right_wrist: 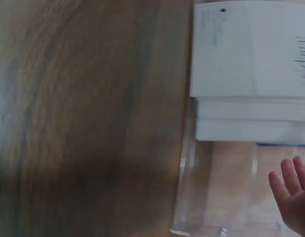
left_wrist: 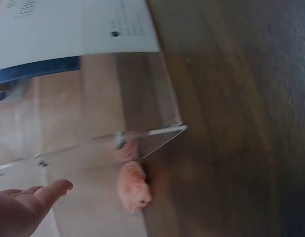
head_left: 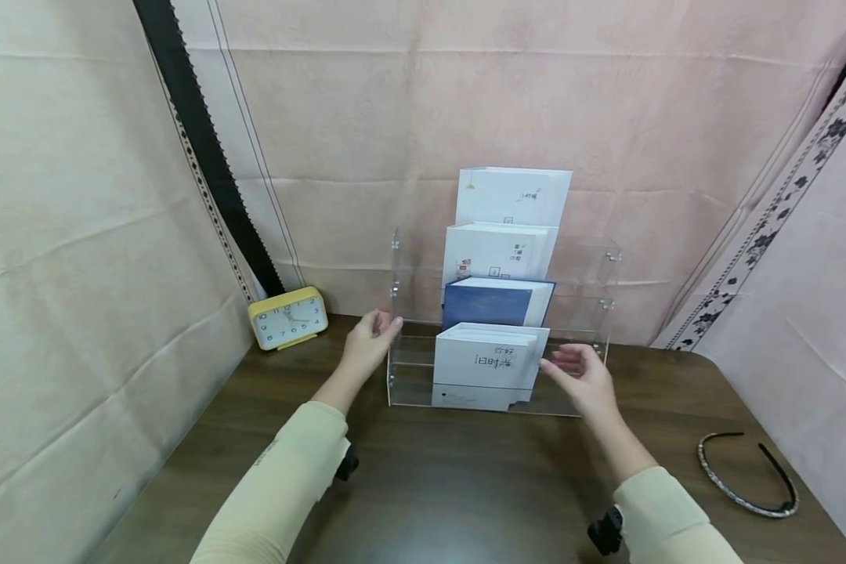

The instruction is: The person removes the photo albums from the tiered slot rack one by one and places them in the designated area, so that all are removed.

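A clear acrylic tiered rack [head_left: 414,373] stands on the table, with white cards and a blue booklet [head_left: 488,304] set one above another in its tiers. In the lowest tier sits a white card folder [head_left: 489,360] with dark Chinese print. My left hand [head_left: 368,345] is at the rack's left side panel, thumb toward it, holding nothing. At the folder's right edge is my right hand [head_left: 582,379], fingers loosely bent and the thumb tip close by the card. The right wrist view shows the right hand [right_wrist: 293,197] with fingers spread over the clear shelf.
A yellow alarm clock [head_left: 288,318] stands at the back left. On the right of the table lies a sparkly headband [head_left: 746,501]. A small pink rounded object [left_wrist: 133,187] rests beside the rack's side. Pale cloth [head_left: 310,133] hangs around the back and sides.
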A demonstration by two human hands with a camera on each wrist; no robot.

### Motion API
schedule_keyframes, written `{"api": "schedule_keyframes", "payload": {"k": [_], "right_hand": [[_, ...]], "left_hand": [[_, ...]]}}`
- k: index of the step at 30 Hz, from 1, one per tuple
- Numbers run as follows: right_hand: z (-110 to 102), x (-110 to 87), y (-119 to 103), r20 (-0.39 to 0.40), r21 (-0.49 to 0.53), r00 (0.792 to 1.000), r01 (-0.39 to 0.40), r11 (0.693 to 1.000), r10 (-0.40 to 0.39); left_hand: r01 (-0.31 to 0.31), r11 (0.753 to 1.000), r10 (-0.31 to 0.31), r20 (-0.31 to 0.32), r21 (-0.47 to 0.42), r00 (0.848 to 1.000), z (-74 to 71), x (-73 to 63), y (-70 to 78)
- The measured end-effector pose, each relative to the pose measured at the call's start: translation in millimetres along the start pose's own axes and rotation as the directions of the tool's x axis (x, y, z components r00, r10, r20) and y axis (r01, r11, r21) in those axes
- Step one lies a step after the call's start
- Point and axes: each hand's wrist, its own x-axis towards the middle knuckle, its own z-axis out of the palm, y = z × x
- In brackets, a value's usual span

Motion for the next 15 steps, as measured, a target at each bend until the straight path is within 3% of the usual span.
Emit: {"api": "schedule_keyframes", "payload": {"k": [4, 8, 11, 15], "right_hand": [[14.7, 3.1, 8.1, 0.062, -0.045, 0.997, -0.036, 0.998, 0.039], [26.1, 3.9, 14.6, 0.100, -0.100, 0.993, -0.059, 0.993, 0.069], [33.5, 4.3, 17.0, 0.090, -0.151, 0.994, -0.040, 0.988, 0.054], [41.4, 5.1, 17.8, 0.042, -0.210, 0.999, 0.000, 0.978, 0.009]], "left_hand": [[-0.019, 0.999, 0.019, 0.005, 0.034, 1.000, 15.0, 3.6, -6.3], [-0.055, 0.997, 0.059, -0.075, 0.062, 0.995, 22.8, 5.4, -9.8], [-0.066, 0.995, 0.074, -0.127, 0.071, 0.989, 25.0, 6.9, -12.3], [-0.065, 0.996, 0.073, -0.130, 0.062, 0.989, 25.5, 8.9, -15.6]]}}
